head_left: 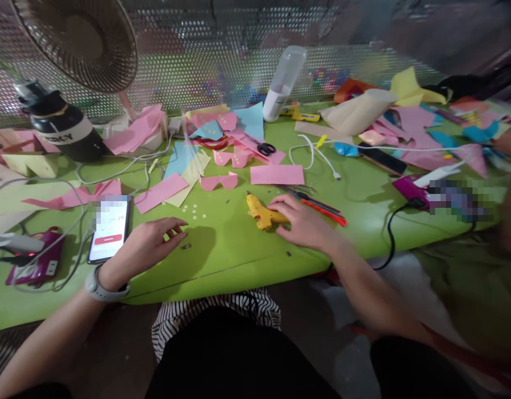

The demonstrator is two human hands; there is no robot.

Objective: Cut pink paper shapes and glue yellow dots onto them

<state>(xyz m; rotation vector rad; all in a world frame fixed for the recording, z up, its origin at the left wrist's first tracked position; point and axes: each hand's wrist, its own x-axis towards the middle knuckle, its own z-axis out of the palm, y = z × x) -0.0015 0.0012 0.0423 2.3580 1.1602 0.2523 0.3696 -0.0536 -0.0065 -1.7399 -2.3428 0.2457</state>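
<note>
My right hand (299, 221) has its fingers and thumb around the rear of a yellow hot glue gun (259, 212), which is low at the table with its nozzle toward the far left. My left hand (153, 241), a grey watch on its wrist, hovers with loosely bent fingers and holds nothing. Tiny pale paper squares (194, 211) lie just beyond its fingertips. Past the glue gun are a pink paper strip (277, 174) and a folded pink paper piece with a zigzag edge (219, 181). A red-and-black cutter (326, 211) lies beyond my right hand.
A phone (110, 230) lies left of my left hand. Purple power strips (411, 191) with cords sit at both sides. Farther back are black-handled scissors (266, 148), a clear bottle (285, 83), a dark flask (64, 124), a fan (78, 41) and paper scraps. Another person's arm shows at right.
</note>
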